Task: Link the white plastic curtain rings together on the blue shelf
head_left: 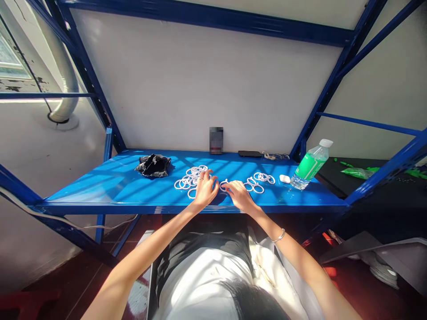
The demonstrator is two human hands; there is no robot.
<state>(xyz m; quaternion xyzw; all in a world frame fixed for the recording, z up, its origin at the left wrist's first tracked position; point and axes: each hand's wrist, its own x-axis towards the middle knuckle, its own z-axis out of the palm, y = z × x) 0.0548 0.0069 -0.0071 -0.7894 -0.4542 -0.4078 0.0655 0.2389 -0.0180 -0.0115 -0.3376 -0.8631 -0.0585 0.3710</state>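
Observation:
White plastic-looking rings (187,180) lie in a loose pile left of centre on the blue tabletop (110,186). My left hand (206,190) is at the right side of this pile, its fingers curved and apart, with no ring plainly held. My right hand (239,194) has its fingers closed at the edge of a single white ring (223,184) between the two hands. Its fingertips partly cover that ring. Beyond my right hand lie linked white rings (257,188) and another small cluster of rings (265,178).
A crumpled black plastic bag (153,166) sits at left. A phone-like dark object (216,141) stands against the back panel, near a flat black device (250,154) and cables (275,156). At right are a white case (284,178) and a green-labelled bottle (312,164). Blue posts frame the table.

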